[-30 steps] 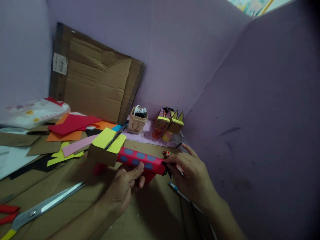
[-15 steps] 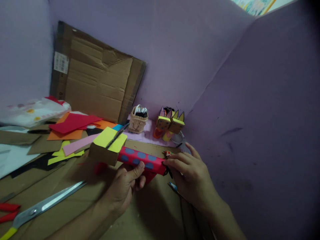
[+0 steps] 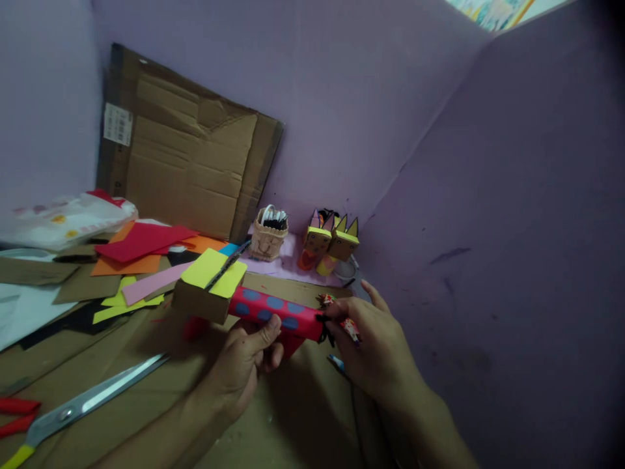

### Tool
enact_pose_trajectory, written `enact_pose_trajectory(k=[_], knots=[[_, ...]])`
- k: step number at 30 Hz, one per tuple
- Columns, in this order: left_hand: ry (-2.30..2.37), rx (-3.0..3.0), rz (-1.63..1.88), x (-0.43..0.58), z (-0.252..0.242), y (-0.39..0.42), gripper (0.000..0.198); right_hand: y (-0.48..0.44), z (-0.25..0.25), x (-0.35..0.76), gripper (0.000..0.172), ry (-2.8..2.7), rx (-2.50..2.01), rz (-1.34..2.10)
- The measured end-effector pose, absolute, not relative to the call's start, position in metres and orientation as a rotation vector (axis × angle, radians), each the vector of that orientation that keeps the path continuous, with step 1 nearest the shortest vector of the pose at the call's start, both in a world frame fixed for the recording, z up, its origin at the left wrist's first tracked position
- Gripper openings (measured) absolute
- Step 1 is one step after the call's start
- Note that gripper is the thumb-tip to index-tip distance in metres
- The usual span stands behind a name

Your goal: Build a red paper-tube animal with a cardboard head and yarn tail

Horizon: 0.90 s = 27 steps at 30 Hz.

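My left hand (image 3: 249,365) is wrapped round a red paper tube (image 3: 276,311) with blue-grey dots, thumb on top. A cardboard box piece (image 3: 202,296) with a yellow top and a dark strip across it joins the tube's left end. At the right end hang thin black strands (image 3: 326,329). My right hand (image 3: 375,345) pinches at these strands with thumb and forefinger. Below the tube, a red part shows near my left fingers. Small patterned red and white pieces show behind and beneath my right fingers.
Large scissors (image 3: 83,400) lie at the left front. Coloured paper scraps (image 3: 146,241) and a plastic bag (image 3: 68,218) are at the back left. A small basket (image 3: 269,236) and two eared figures (image 3: 332,241) stand behind. Flat cardboard (image 3: 190,150) leans on the wall.
My right hand's fingers have drawn slightly away from the tube's end, showing more of the black strands and a patterned piece below. My left hand keeps its hold.
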<state>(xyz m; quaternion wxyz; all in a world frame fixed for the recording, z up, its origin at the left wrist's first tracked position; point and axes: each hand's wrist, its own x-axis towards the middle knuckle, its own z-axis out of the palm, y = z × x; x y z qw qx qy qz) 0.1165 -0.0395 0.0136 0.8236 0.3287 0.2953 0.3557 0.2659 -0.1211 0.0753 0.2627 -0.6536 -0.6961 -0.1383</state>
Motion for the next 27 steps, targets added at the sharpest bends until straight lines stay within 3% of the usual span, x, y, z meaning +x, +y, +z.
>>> enact_pose_trajectory(k=[8,13,27], knots=[[0.643,0.677,0.768,0.117,0.016,-0.039,0.053,-0.126,0.079,0.266,0.032,-1.970,-1.708,-0.404],[0.644,0.672,0.792,0.118,0.015,-0.039,0.042,-0.127,0.079,0.266,0.032,-1.978,-1.727,-0.391],[0.606,0.681,0.815,0.118,0.015,-0.038,0.038,-0.143,0.062,0.273,0.024,-1.536,-1.754,-0.249]])
